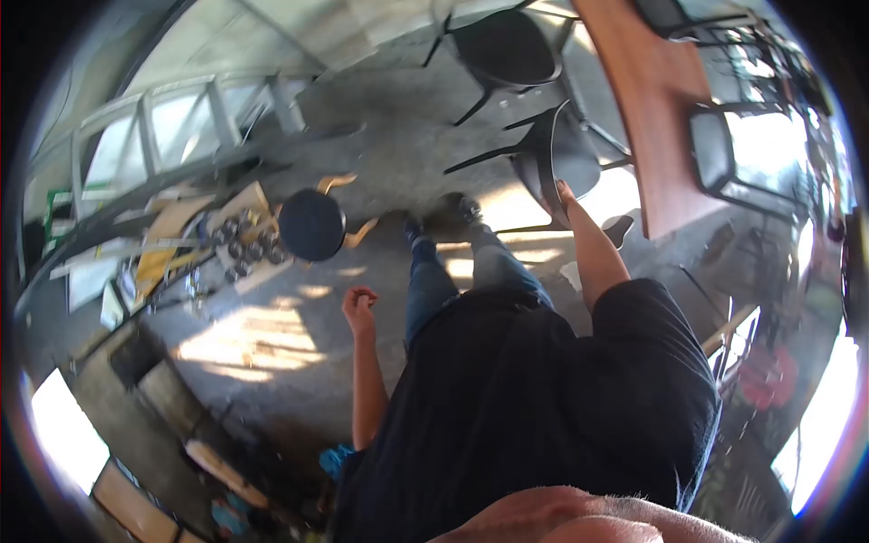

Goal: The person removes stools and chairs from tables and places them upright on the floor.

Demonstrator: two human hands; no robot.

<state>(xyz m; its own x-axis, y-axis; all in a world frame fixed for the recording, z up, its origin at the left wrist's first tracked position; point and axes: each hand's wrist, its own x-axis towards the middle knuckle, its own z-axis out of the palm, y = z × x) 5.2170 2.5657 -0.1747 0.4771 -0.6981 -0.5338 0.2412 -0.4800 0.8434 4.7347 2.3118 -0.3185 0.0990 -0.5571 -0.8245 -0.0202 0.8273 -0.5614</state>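
Note:
My right hand (566, 195) is on the top edge of the backrest of a black chair (575, 163), its fingers closed around the rim. That chair stands beside a long wooden table (654, 118). My left hand (360, 306) hangs over the floor by my left leg, its fingers curled in. Whether something small is in it, I cannot make out. Nearest to it is a round stool (312, 224) with a dark seat and curved wooden legs.
Another black chair (507, 47) stands farther off, and more chairs (713, 149) line the table's far side. To the left a ladder (145, 131) lies near boards (167, 233) and a cluster of dark round items (244, 244). Sunlight patches fall on the concrete floor (389, 136).

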